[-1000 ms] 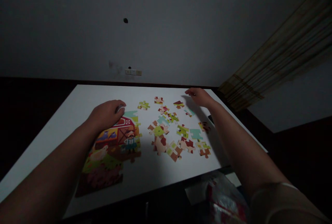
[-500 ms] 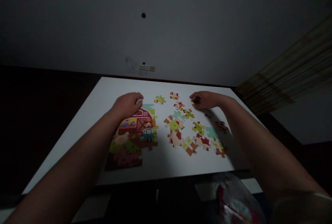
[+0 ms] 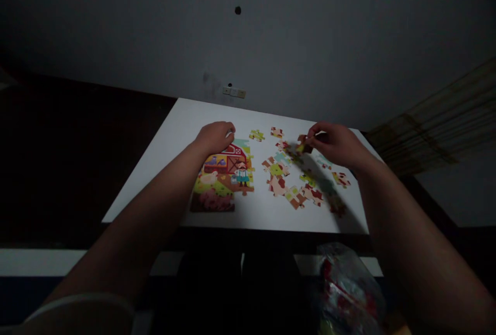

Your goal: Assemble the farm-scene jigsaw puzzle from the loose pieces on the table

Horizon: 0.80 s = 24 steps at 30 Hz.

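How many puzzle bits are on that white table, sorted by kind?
Joined farm section, under the left hand: 1
held piece, pinched in the right hand: 1
loose pieces lying on the table: about 14, since some overlap in shadow
Total: about 16

This looks like a room in a home, dimly lit. A plain white table [image 3: 182, 133] stands against a bare grey wall [image 3: 294, 40], and a small socket plate [image 3: 234, 91] sits on that wall just above the table's far edge. A child's farm jigsaw puzzle [image 3: 227, 174] lies near the middle of the table, with loose pieces [image 3: 294, 195] toward its right edge. A striped curtain [image 3: 437, 128] hangs at the right. A crumpled plastic bag [image 3: 349, 288] lies below the near edge.
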Motion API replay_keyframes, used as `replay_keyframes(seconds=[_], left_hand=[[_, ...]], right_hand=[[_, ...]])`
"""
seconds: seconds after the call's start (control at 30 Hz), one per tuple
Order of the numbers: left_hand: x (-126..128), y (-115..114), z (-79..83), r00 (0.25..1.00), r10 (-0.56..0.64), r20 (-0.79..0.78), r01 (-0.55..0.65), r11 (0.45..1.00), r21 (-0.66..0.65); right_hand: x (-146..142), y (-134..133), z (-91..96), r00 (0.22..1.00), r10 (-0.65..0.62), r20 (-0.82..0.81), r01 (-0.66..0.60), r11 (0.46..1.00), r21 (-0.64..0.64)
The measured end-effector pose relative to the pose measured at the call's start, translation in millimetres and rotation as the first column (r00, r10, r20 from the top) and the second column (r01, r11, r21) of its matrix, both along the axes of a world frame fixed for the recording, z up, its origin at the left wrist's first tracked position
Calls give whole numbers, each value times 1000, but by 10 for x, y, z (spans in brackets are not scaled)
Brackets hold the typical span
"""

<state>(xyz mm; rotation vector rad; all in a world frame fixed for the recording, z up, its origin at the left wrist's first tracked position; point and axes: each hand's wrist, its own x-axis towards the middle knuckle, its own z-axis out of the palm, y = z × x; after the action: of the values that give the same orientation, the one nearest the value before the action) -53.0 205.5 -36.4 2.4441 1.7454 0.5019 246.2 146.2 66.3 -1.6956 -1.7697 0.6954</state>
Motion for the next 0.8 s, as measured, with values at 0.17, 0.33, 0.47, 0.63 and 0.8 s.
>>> replay_keyframes(seconds=[0.17, 0.33, 0.47, 0.63, 0.8], left_hand=[[4, -23, 35, 1000, 9, -4, -9, 1000, -10], [6, -43, 46, 1000, 18, 14, -17, 999, -39], [1, -53, 48, 999, 7, 33, -6, 999, -33], [-11, -79, 70, 999, 6, 36, -5, 1000, -29], [-19, -72, 49, 1000, 5, 28, -4, 1000, -22]], right_hand=[[-648, -806, -474, 977, 95, -192, -111, 991, -77], [-829, -1225, -887, 940, 136, -314, -173, 981, -92], [-830, -1251, -834, 974, 149, -172, -167, 981, -95], [-869, -1279, -796, 968, 125, -220, -153, 981, -115], [-890, -1298, -903, 862, 36, -506, -157, 967, -200]])
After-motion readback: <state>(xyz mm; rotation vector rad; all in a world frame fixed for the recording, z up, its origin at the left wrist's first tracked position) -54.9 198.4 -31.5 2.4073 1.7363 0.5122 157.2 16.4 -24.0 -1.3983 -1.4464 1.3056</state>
